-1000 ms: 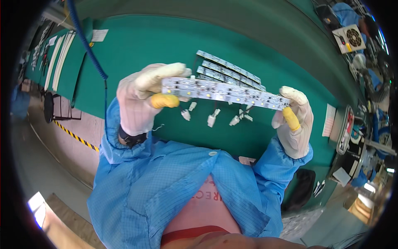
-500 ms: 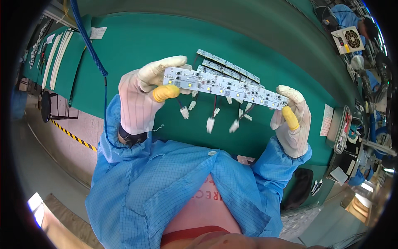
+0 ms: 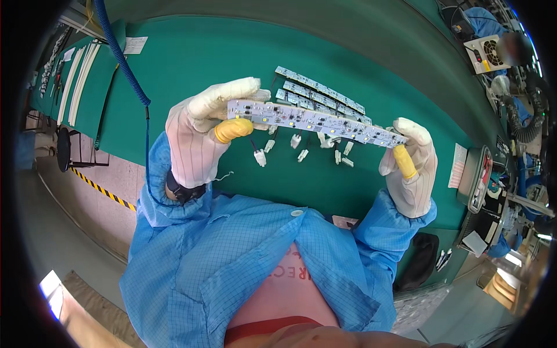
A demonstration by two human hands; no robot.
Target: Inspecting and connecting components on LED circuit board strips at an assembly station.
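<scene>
Between my two gloved hands I hold a long white LED circuit board, raised above the green table and sloping down to the right. My left hand pinches its left end, a yellow-covered thumb in front and fingers behind. At the other end my right hand grips the board the same way. Small parts and square LEDs show along its face. Beyond it lie several similar LED boards in a slanted row, partly hidden by the held one. White plug connectors on short dark wires show below the held board.
A coiled blue cord hangs down at the left and runs to my left wrist. White strips lie at the table's far left. On the right are a paper sheet, a metal tray and a fan unit.
The held board has tilted, so its face looks narrower now. The connectors below it have shifted, with the lower ones higher up. Both hands keep their grip.
</scene>
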